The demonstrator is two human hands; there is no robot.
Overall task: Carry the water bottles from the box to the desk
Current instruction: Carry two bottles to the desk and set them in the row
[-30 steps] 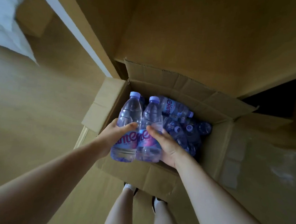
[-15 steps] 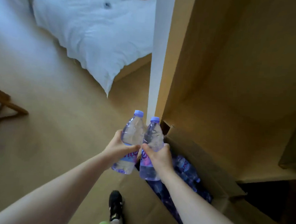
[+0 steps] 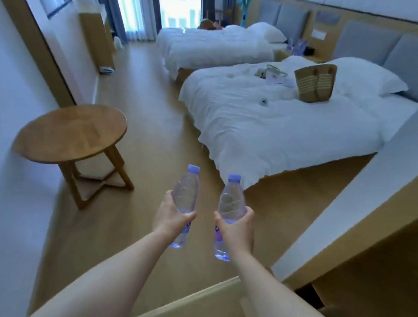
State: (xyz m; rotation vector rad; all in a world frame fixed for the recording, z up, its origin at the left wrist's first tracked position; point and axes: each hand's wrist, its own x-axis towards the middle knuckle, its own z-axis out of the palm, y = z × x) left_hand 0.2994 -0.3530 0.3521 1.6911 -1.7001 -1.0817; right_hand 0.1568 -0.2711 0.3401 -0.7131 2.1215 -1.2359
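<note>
A wood floor [image 3: 157, 110] runs ahead of me, with two white beds [image 3: 267, 118] along its right side and a striped bag [image 3: 314, 82] on the nearer one. A round wooden table [image 3: 71, 131] stands at the left wall. My left hand [image 3: 171, 217] has its grip curled round one water bottle [image 3: 185, 193]; my right hand [image 3: 235, 228] grips a second bottle [image 3: 232, 202]. Both stand upright, apart, above the floor.
</note>
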